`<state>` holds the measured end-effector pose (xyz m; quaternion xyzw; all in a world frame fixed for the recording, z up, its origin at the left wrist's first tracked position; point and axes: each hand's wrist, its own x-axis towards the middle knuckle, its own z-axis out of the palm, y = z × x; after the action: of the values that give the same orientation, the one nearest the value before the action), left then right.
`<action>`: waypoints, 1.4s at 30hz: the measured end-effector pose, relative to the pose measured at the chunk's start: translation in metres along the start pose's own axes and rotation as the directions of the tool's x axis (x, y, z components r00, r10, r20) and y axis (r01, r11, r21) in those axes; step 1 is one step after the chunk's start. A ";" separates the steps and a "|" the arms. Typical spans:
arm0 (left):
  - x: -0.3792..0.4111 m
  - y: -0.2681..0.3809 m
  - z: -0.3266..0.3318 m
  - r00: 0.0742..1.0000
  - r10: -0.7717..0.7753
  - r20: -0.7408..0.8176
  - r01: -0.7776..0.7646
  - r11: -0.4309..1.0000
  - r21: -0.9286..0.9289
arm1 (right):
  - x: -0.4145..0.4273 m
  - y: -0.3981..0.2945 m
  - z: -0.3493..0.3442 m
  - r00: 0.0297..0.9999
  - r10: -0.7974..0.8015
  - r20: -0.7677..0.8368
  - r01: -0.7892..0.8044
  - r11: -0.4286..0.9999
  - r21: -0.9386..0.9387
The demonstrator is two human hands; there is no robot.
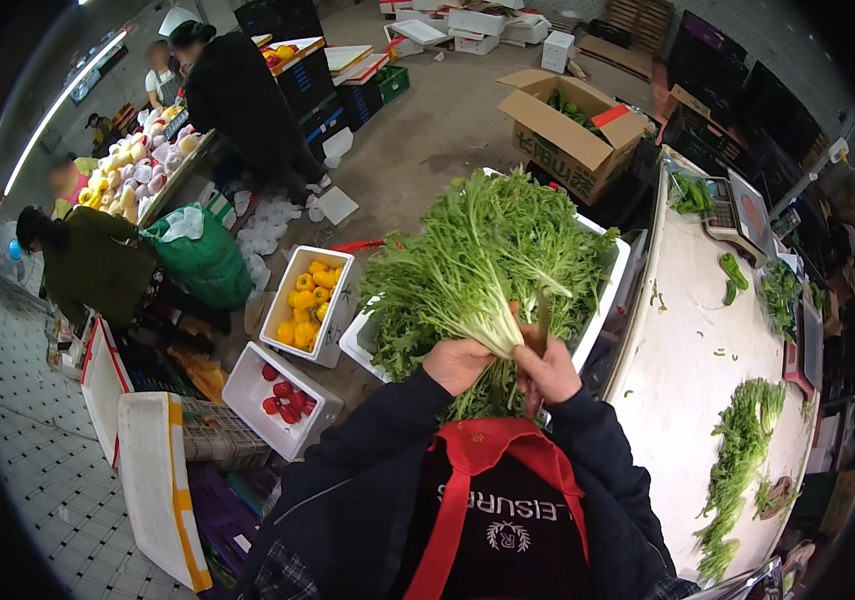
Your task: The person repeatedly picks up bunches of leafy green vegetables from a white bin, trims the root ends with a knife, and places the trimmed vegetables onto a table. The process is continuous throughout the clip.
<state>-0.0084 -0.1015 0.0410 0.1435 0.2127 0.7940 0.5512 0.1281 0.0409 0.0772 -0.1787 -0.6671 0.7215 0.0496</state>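
A bunch of frilly leafy greens (483, 285) with pale stems spreads away from me, its cut end towards my body. My left hand (459, 366) is closed around the stem base from the left. At the right of the same base is my right hand (549, 370), its thumb against the stems. A narrow blade (543, 319), apparently a knife's, sticks up from the right hand; its handle is mostly hidden by the fingers. Beneath the bunch, a white foam box (617, 262) is heaped with more of these greens (555, 217).
To the right, a pale table (667, 360) bears scales (742, 217), green peppers (731, 277) and loose greens (746, 442). Foam boxes of yellow peppers (307, 304) and red peppers (290, 401) stand left. A cardboard box (573, 139) lies ahead; people (243, 105) work further left.
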 end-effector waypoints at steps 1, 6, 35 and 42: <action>0.001 -0.002 0.003 1.000 -0.024 0.010 0.023 0.999 0.047 | -0.002 0.003 0.001 0.999 -0.009 0.051 0.006 0.998 0.060; 0.001 -0.005 -0.018 0.997 -0.050 0.052 0.056 0.992 -0.113 | -0.020 0.009 -0.014 1.000 0.025 0.012 -0.027 0.984 0.177; 0.029 -0.043 -0.041 0.906 -0.190 -0.378 0.290 0.930 0.226 | -0.373 0.072 -0.220 0.373 0.039 -0.927 0.057 0.996 0.065; 0.028 -0.051 -0.030 0.892 -0.168 -0.420 0.298 0.917 0.266 | -0.523 0.123 -0.347 -0.378 -0.095 -0.921 -0.092 0.994 -0.065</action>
<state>0.0092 -0.0651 -0.0104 0.0444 0.4606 0.6879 0.5591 0.7480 0.1935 0.0407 -0.6999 -0.3699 0.2144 0.5721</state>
